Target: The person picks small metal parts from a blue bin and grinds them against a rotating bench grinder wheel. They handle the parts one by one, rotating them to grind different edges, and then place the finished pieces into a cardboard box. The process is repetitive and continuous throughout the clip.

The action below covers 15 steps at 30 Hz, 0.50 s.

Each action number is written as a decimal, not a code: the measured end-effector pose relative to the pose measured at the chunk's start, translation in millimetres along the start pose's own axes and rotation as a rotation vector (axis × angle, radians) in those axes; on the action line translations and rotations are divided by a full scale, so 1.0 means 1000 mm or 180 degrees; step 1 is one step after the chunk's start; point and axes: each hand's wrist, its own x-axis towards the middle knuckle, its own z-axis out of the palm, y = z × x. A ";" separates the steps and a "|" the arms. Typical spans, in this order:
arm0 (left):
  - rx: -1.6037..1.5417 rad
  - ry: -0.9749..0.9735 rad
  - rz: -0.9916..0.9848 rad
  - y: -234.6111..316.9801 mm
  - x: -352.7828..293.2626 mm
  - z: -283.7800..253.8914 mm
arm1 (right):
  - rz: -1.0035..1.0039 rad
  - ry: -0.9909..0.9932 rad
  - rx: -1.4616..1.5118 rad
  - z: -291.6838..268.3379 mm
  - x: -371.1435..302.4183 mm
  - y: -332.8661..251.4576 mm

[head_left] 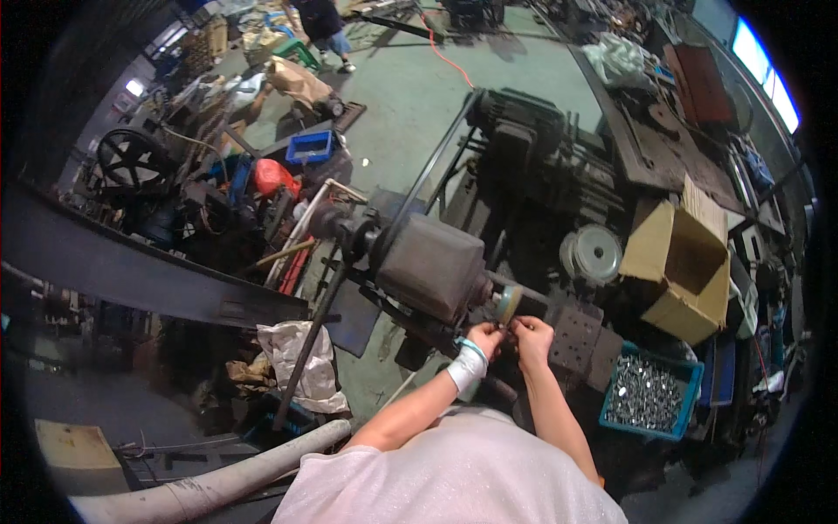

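Observation:
My left hand (484, 340), with a white wrap and a light teal band at the wrist, is closed in a pinch close to the front of a dark machine. Right beside it, my right hand (532, 339) is also closed, its fingertips nearly meeting the left ones. What they hold is too small to make out. Just beyond the fingers is a round tan and green part (508, 303) on the machine's spindle end. Left of it sits the machine's brown boxy housing (434, 265). A dark block with holes (576, 336) stands right of my right hand.
A teal crate (696, 395) of small metal parts stands at the lower right, below an open cardboard box (672, 306). A metal pulley wheel (595, 252) lies beyond the hands. A thick pale pipe (218, 476) crosses the lower left. Another person (325, 28) is far back.

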 end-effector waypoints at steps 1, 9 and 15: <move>0.0057 -0.0041 0.0056 0.001 -0.003 -0.002 | 0.0077 -0.0093 0.0028 0.000 -0.007 -0.008; -0.0885 -0.1280 -0.0778 -0.002 -0.026 -0.022 | -0.0074 -0.0740 0.0240 -0.030 -0.034 -0.017; -0.1078 -0.1298 -0.0892 -0.003 -0.028 -0.021 | -0.0102 -0.0920 0.0509 -0.031 -0.038 -0.007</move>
